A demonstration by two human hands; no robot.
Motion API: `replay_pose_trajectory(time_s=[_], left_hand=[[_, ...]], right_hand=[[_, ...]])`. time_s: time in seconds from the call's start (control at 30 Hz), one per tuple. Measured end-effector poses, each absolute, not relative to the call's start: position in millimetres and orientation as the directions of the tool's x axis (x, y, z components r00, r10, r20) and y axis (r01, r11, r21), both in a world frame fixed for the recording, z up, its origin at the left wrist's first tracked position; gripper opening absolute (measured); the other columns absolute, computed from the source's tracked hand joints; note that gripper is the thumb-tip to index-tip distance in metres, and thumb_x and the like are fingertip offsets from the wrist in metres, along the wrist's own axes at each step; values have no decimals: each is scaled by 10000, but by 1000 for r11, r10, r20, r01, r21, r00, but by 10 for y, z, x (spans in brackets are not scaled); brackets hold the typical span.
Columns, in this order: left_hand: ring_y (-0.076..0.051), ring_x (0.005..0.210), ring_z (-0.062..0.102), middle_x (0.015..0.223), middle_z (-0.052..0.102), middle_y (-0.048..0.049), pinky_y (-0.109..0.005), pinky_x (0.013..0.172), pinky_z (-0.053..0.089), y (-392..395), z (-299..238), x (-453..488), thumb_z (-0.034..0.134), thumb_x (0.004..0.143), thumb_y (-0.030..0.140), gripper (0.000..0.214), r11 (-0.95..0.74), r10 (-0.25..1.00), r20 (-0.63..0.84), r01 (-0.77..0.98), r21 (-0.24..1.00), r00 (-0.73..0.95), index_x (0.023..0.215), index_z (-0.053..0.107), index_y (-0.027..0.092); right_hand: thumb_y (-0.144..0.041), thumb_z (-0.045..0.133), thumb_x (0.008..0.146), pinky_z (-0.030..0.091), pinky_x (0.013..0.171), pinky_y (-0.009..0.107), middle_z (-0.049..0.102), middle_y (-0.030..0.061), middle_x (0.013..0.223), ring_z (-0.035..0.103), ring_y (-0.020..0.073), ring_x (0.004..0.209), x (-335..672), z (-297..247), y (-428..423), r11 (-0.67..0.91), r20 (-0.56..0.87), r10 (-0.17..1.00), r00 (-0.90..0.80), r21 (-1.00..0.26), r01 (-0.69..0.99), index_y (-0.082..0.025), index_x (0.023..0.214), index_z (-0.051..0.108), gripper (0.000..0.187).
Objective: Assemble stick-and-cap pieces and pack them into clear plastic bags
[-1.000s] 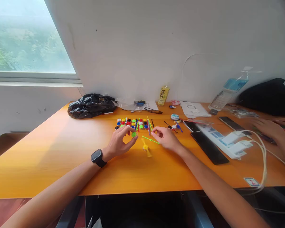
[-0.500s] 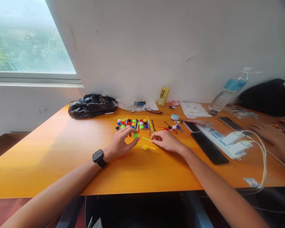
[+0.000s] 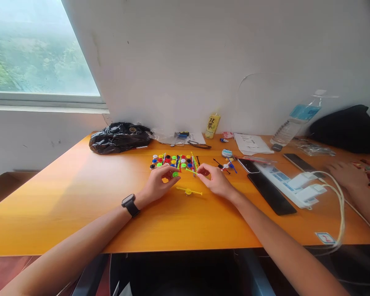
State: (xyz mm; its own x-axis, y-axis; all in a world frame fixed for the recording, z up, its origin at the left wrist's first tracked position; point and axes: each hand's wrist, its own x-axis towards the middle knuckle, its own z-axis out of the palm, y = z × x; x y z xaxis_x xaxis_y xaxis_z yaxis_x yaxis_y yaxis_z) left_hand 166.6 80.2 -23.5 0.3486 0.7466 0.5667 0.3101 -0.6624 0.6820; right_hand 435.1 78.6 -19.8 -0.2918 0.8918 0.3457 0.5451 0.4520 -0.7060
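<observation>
Left hand (image 3: 159,180) partly hides the coloured discs (image 3: 167,160).

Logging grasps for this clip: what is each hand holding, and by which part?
Left hand: green disc, apparently by its rim. Right hand: green stick, pinched at one end.

right hand (image 3: 216,180) kinda hides one end of the green stick (image 3: 191,171), table (image 3: 64,213) loses its right edge off-frame

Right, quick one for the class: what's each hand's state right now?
Left hand: grip closed, holding a green disc.
Right hand: grip closed, holding a green stick.
</observation>
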Motion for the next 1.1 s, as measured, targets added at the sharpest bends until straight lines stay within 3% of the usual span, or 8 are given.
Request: replay_pose_trajectory(time_s=[0.17,0.3,0.47,0.6,0.67,0.83,0.97,1.1], left_hand=[[-141,767,677,963,710,-60,-277,726,572,790,-245,1649,690,959,287,199,-602,782,494,252,758,381,1118,699,167],[-156,814,627,1006,683,-65,-291,757,541,754,-188,1631,572,979,192,163,-670,717,493,291,683,492,1112,665,183],[-202,946,634,1055,645,-85,-337,876,535,646,-110,1651,433,933,84,308,-771,570,447,262,580,689,1068,688,194],[-166,721,600,864,629,-43,-281,678,484,556,-143,1693,547,868,133,188,-839,451,339,264,475,825,906,717,203],[-162,690,602,836,640,-37,-277,625,446,530,-168,1716,586,877,164,167,-872,427,324,289,395,844,936,734,214],[-172,694,645,847,678,-39,-285,606,425,545,-194,1739,561,978,242,186,-877,469,322,392,277,822,1048,733,232],[-203,734,679,892,703,-51,-293,616,449,583,-217,1744,567,995,303,275,-849,526,347,461,258,776,1233,688,239],[-242,798,687,918,693,-76,-317,674,490,603,-230,1745,535,999,283,319,-823,567,334,509,251,753,1288,647,205]], right_hand=[[-288,599,976,530,879,357,755,66,1050,702,225,970,4354,-247,816,463,357,886,-297,-726,509,-215,1099,695,173],[-276,561,994,548,844,353,745,92,1118,701,246,1042,4358,-262,834,459,367,888,-276,-714,528,-210,1086,703,182],[-248,526,999,543,767,324,730,90,1116,688,245,1038,4348,-286,830,487,396,873,-286,-667,564,-224,1077,693,185],[-247,516,1003,549,772,338,726,89,1101,689,248,1015,4339,-319,831,480,386,877,-286,-658,580,-230,1073,687,185],[-250,517,1002,551,771,341,725,88,1096,689,248,1010,4339,-326,834,476,391,878,-274,-658,584,-230,1067,686,182],[-267,523,1002,545,733,335,731,92,1093,687,255,1012,4349,-282,837,472,444,872,-208,-645,602,-228,1068,678,173],[-295,522,1013,547,782,352,732,98,1084,684,265,1026,4358,-232,843,480,487,857,-168,-634,606,-224,1055,677,176],[-324,509,1031,531,785,353,729,98,1072,677,263,1005,4356,-217,846,494,512,844,-160,-626,604,-221,1051,678,199]])
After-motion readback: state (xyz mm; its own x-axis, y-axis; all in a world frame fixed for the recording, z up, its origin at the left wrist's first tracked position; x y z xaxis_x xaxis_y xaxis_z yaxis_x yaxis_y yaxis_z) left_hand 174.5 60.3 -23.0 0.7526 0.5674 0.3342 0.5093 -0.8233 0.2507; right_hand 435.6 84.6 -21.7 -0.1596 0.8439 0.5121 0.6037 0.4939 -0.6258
